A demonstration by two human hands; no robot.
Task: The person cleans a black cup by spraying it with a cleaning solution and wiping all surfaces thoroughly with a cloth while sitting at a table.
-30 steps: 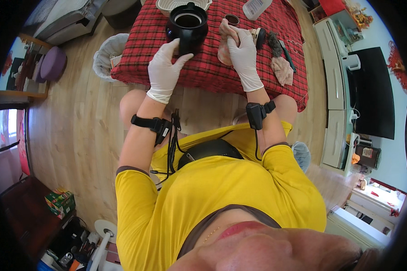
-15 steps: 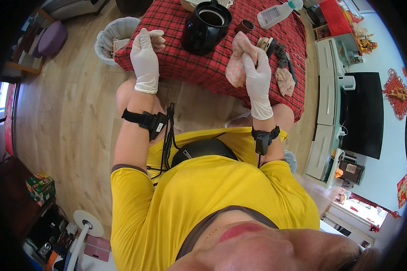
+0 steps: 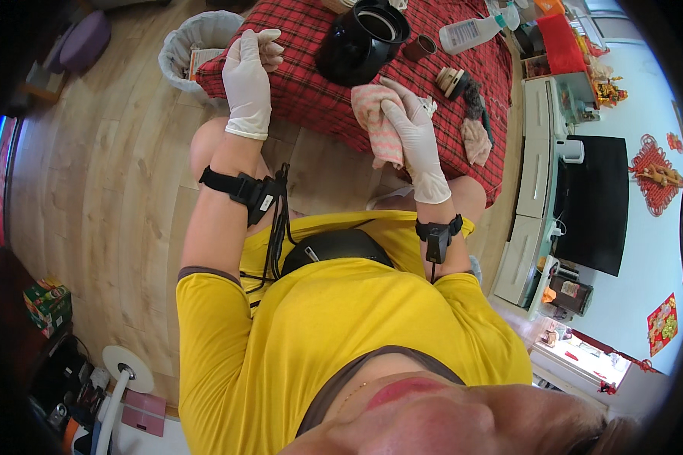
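Observation:
My right hand (image 3: 413,133), in a white glove, grips a pink-and-white patterned cloth (image 3: 377,121) over the near edge of the table. The cloth hangs bunched to the left of the fingers. My left hand (image 3: 249,83), gloved too, is raised by the table's left corner, fingers loosely curled and apart, with nothing visible in them. Between and beyond both hands stands a glossy black pot (image 3: 354,49) with an open round mouth. Just right of the pot is a small dark brown cup (image 3: 420,48).
The table wears a red plaid cloth (image 3: 296,95). On it, to the right, are a spray bottle (image 3: 469,36), a ridged beige-and-black round piece (image 3: 451,82) and a crumpled pale rag (image 3: 476,142). A lined waste bin (image 3: 176,53) stands at the table's left.
My right hand has moved left with the cloth, which is now more bunched and nearer the pot. My left hand has barely moved.

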